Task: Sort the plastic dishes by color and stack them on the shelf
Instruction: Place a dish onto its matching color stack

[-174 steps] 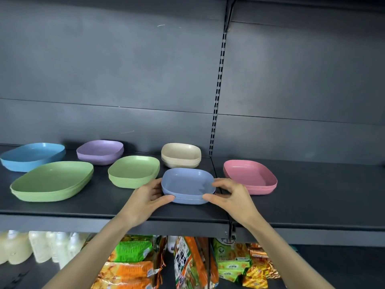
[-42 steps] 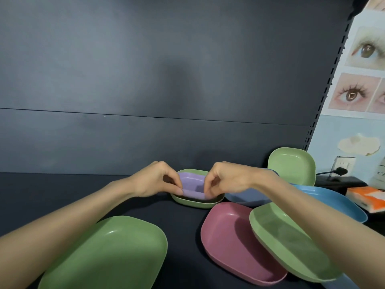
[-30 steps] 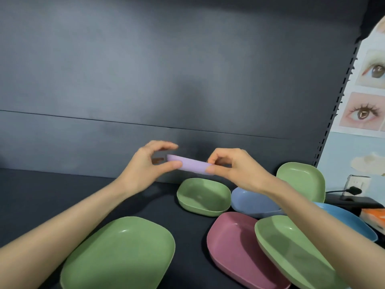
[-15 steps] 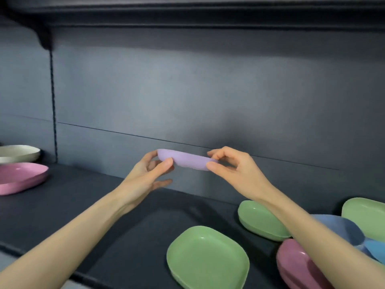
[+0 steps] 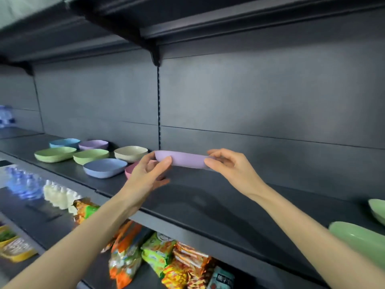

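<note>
Purple dish (image 5: 181, 161) hangs in the air between your two hands, above the dark shelf (image 5: 208, 205) and clear of it; your left hand (image 5: 148, 174) pinches its left end, thumb on the near wall, and your right hand (image 5: 231, 165) pinches its right end the same way, so neither hand is free; its long axis runs left to right, close to level, open side up.

What matters is where its match lies: the purple stack (image 5: 93, 144) sits well to your left, in the back row, just beside the light blue stack (image 5: 64, 142); the cream stack (image 5: 130, 153) and the slate-blue stack (image 5: 105, 167) stand between it and the dish; your left hand is the nearer one. I judge you should carry the dish left and back, high enough to pass over the nearer stacks, keeping its long axis as it is.
</note>
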